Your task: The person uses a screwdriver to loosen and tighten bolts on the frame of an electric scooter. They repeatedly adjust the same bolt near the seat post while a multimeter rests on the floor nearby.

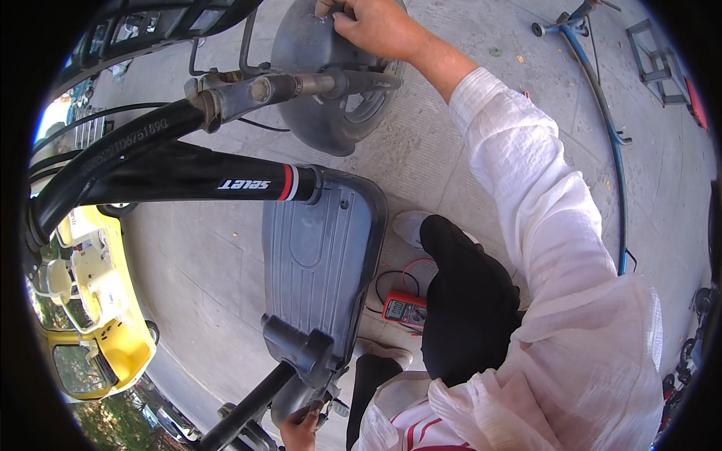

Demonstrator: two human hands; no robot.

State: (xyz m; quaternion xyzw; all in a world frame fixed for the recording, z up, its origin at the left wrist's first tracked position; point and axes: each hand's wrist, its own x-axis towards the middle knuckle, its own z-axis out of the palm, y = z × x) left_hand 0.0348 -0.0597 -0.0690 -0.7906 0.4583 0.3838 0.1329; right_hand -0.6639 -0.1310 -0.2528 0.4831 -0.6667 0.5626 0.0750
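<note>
1. The scooter [327, 248] stands on the concrete floor [199, 255] directly before the person, its ribbed grey footboard [301, 304] in the middle of the view and its dark fender [308, 83] over a wheel at the upper edge.
2. A black slatted basket [143, 26] shows at the upper left; what it holds cannot be told from this angle.
3. The right hand [376, 28] is at the top of the fender, thumb and a finger bent down against it; whether its grip is clenched on anything cannot be told, as the edge cuts it off. The arm reaches far forward in a rolled white sleeve [519, 143].
4. The left hand [301, 432] is low, at the scooter's other end, thumb up against dark parts below the footboard; the lower edge crops it, so its grip cannot be told either.
5. A red-cased meter [404, 309] lies beside the footboard, near the person's shoes, red and black leads looping next to it.
6. Farther out, a blue wheeled bar [602, 113] lies right, and a yellow vehicle [128, 331] with pale seats inside stands left.
</note>
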